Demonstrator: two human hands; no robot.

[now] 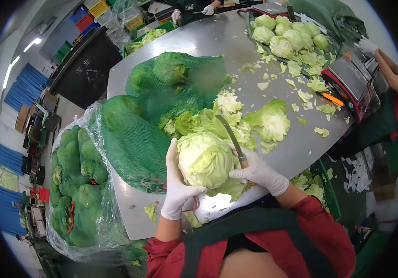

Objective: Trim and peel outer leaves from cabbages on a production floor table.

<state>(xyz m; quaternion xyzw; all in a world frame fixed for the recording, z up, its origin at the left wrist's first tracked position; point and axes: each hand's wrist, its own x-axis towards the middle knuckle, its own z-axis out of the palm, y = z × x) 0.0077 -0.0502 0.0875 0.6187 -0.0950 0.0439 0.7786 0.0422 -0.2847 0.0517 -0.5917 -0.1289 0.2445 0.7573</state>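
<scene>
A pale green cabbage [204,160] sits between my two white-gloved hands just above the front part of the metal table [300,153]. My left hand [178,189] clasps it from the left and below. On the opposite side, my right hand [261,172] grips the wooden handle of a curved knife [232,133], its fingers also against the cabbage. The blade rises up and away, apart from the cabbage's front face. A loose outer leaf [230,191] hangs under the cabbage. Trimmed cabbage leaves and pieces [272,125] lie just beyond it.
Green mesh sacks of cabbages [136,139] cover the table's left part. More wrapped sacks [80,180] stand beside it. Cabbage heads [289,38] are heaped at the far right, near a scale [352,78] and an orange-handled tool [333,99]. Co-workers' gloved hands [366,46] show beyond. A green crate [327,187] holds leaves.
</scene>
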